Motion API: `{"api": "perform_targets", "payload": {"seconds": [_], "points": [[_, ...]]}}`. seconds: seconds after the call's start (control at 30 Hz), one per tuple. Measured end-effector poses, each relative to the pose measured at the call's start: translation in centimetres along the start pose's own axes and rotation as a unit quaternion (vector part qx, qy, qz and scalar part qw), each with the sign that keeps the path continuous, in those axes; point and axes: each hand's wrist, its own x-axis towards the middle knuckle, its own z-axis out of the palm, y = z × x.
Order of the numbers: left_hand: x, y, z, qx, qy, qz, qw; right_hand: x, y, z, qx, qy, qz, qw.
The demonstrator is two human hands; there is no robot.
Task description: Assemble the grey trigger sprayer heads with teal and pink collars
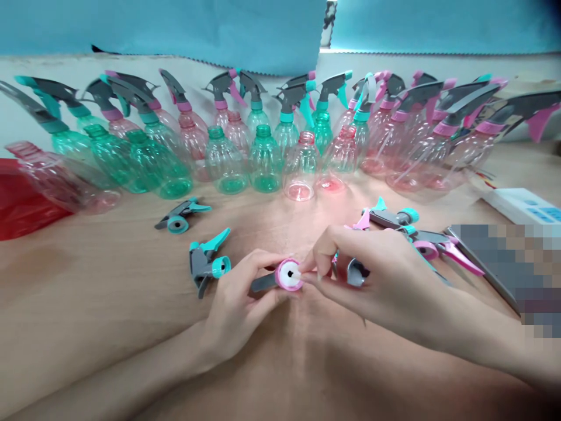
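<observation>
Head view: my left hand (243, 295) is closed around a grey spray head (284, 276) with a pink collar, held low over the table (109, 304); my right hand (368, 275) has thumb and forefinger pinched on the white insert (291, 273) in that collar; a teal spray head (205, 261) lies just left.

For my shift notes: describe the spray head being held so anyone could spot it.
On the wooden table, before the row of bottles, the left hand holds a grey trigger head while the right hand pinches its white centre. Its collar is pink; the loose heads just left have teal ones.
</observation>
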Motion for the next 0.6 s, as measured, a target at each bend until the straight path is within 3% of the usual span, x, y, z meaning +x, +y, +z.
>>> {"api": "perform_targets", "payload": {"seconds": [0.27,0.6], "points": [[0.13,0.10,0.04,-0.004,0.007,-0.002,1.000,-0.12,0.10,0.21,0.012,-0.052,0.021,0.998],[0.08,-0.02,-0.02,0.010,-0.002,0.009,1.000,-0.15,0.13,0.32,-0.020,-0.028,0.013,0.999]]}}
